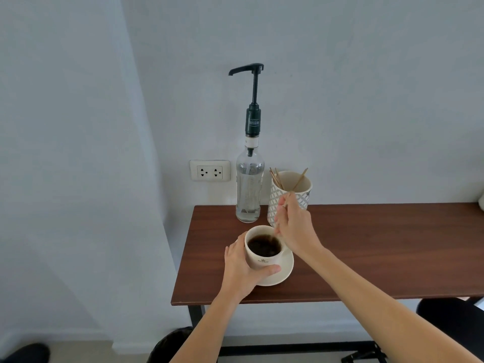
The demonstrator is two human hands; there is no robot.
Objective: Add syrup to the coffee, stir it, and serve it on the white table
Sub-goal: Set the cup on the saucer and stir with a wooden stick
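A cream coffee cup (262, 260) full of dark coffee stands on a cream saucer (284, 271) near the left end of a dark brown wooden table (366, 247). My left hand (239, 268) wraps around the cup's left side, thumb across its front. My right hand (294, 224) hovers just right of the cup, pinching a thin wooden stir stick (275, 230) whose lower end dips into the coffee. Behind the cup stands a clear syrup bottle (248, 189) with a tall dark pump.
A patterned white holder (301, 195) with several wooden sticks stands right of the bottle, behind my right hand. A wall socket (210, 170) sits left of the bottle. The table's left edge is near the cup. Dark objects lie on the floor below.
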